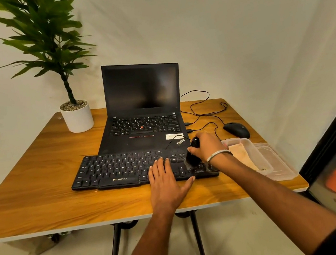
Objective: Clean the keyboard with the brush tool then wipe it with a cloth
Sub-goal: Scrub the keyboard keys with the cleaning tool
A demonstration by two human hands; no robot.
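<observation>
- One black external keyboard (122,168) lies near the front of a wooden table (36,171), its long axis running left to right, its key rows facing the person.
- One dark brush tool (193,156) stands tilted over the keyboard's right end, bristles down on the keys, handle rising away to the far right.
- The right hand (207,146) grasps the brush handle, fingers curled round it; a bangle circles that wrist.
- The left hand (165,183) lies flat, fingers straight, pressing the keyboard's near right portion.
- One beige cloth (241,154) sits in a clear plastic container (263,156) just right of the keyboard.
- Farther back: one open laptop (143,104), one black mouse (236,130) at right, one potted plant (65,77) at far left.
</observation>
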